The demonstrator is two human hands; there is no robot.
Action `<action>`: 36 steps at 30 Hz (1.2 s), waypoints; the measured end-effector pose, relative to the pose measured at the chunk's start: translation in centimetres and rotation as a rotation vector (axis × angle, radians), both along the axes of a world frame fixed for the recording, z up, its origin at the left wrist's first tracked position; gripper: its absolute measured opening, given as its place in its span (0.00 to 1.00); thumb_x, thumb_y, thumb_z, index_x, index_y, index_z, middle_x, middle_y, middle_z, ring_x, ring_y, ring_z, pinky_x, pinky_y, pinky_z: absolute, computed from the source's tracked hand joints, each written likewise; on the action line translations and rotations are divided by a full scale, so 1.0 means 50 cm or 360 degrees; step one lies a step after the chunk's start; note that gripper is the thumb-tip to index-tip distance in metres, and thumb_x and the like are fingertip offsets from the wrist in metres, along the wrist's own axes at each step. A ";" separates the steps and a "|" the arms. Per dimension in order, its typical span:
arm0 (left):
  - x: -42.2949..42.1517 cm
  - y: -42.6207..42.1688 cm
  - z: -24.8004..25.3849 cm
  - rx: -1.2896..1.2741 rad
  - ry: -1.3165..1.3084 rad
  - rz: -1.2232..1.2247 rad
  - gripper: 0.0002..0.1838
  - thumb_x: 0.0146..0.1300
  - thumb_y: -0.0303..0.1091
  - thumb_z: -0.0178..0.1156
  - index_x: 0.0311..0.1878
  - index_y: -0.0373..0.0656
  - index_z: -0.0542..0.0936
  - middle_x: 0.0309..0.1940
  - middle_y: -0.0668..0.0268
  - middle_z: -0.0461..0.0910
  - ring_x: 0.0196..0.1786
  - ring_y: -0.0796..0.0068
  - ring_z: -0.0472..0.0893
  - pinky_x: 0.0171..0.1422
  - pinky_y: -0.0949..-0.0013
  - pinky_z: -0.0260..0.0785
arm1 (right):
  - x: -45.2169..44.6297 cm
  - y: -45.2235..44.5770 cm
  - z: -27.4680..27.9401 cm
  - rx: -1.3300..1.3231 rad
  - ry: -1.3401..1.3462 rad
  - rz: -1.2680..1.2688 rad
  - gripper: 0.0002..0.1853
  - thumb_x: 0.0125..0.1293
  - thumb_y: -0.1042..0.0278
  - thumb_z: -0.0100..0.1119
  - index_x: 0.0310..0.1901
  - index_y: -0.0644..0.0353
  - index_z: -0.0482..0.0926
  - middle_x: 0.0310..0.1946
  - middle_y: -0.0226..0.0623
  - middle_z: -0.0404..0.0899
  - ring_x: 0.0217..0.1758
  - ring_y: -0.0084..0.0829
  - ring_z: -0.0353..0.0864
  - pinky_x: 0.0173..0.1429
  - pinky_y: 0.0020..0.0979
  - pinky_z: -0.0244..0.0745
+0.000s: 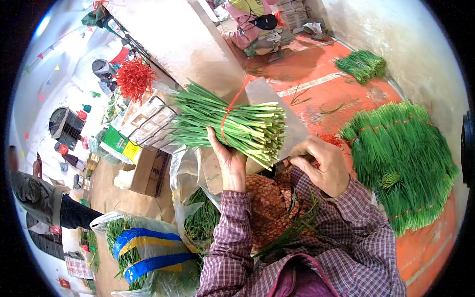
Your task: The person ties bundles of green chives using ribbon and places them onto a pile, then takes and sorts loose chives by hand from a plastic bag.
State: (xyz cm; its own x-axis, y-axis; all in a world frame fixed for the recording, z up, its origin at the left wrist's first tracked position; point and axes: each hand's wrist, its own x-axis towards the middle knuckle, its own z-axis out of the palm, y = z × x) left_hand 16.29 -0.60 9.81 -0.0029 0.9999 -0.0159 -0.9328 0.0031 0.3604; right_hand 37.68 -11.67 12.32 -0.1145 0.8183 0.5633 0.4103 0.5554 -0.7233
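A thick bundle of long green stalks (252, 126) with pale cut ends to the right is tied round by a red band (226, 115). My left hand (228, 161) holds it from below, fingers and thumb around the leafy side. To the right of the cut ends, my right hand (320, 163) is closed with its fingers curled in; a small dark item shows at its fingertips, too small to name. Loose green stalks (297, 225) lie on my lap over a reddish patterned cloth (264, 198).
Tied green bundles (401, 158) form a large pile at right; a smaller stack (361, 66) lies behind. Red ties (134, 79) hang at upper left. A cardboard box (148, 171) and plastic bags of greens (158, 247) stand left. People sit at top and stand far left.
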 end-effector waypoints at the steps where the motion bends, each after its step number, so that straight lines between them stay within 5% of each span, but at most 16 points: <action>1: 0.004 0.001 -0.001 0.0029 0.0031 0.0028 0.33 0.53 0.55 0.66 0.56 0.43 0.74 0.53 0.61 0.76 0.53 0.62 0.75 0.60 0.55 0.70 | -0.005 0.006 0.001 0.0066 -0.0017 -0.0081 0.06 0.56 0.68 0.63 0.35 0.58 0.79 0.28 0.35 0.77 0.27 0.34 0.78 0.29 0.33 0.72; 15: 0.002 0.008 -0.022 0.0081 0.0101 0.0062 0.37 0.51 0.55 0.68 0.59 0.44 0.70 0.56 0.63 0.73 0.57 0.63 0.73 0.64 0.55 0.66 | -0.075 0.041 -0.004 0.0338 0.0095 -0.0252 0.09 0.52 0.67 0.67 0.33 0.60 0.78 0.28 0.34 0.77 0.28 0.32 0.80 0.30 0.31 0.74; 20: -0.013 0.002 -0.003 0.0010 0.0072 0.0175 0.35 0.55 0.57 0.63 0.59 0.42 0.72 0.55 0.61 0.75 0.55 0.61 0.75 0.62 0.53 0.67 | -0.059 0.013 -0.003 0.0282 0.0061 0.0067 0.06 0.54 0.71 0.64 0.31 0.59 0.76 0.25 0.34 0.74 0.26 0.35 0.77 0.29 0.32 0.72; 30: -0.020 -0.006 0.005 0.0138 0.0146 0.0179 0.35 0.54 0.54 0.66 0.60 0.44 0.69 0.55 0.65 0.74 0.56 0.66 0.73 0.63 0.58 0.67 | -0.094 0.051 0.026 0.0697 -0.0285 -0.0271 0.11 0.46 0.70 0.67 0.34 0.53 0.79 0.27 0.27 0.71 0.33 0.27 0.77 0.33 0.28 0.75; 36: -0.025 0.000 0.003 0.0111 0.0058 0.0233 0.38 0.51 0.56 0.67 0.60 0.44 0.70 0.56 0.63 0.74 0.55 0.64 0.74 0.61 0.55 0.70 | -0.091 0.048 0.021 0.0788 -0.0339 -0.0321 0.07 0.48 0.71 0.65 0.30 0.57 0.77 0.26 0.28 0.70 0.28 0.28 0.74 0.31 0.28 0.72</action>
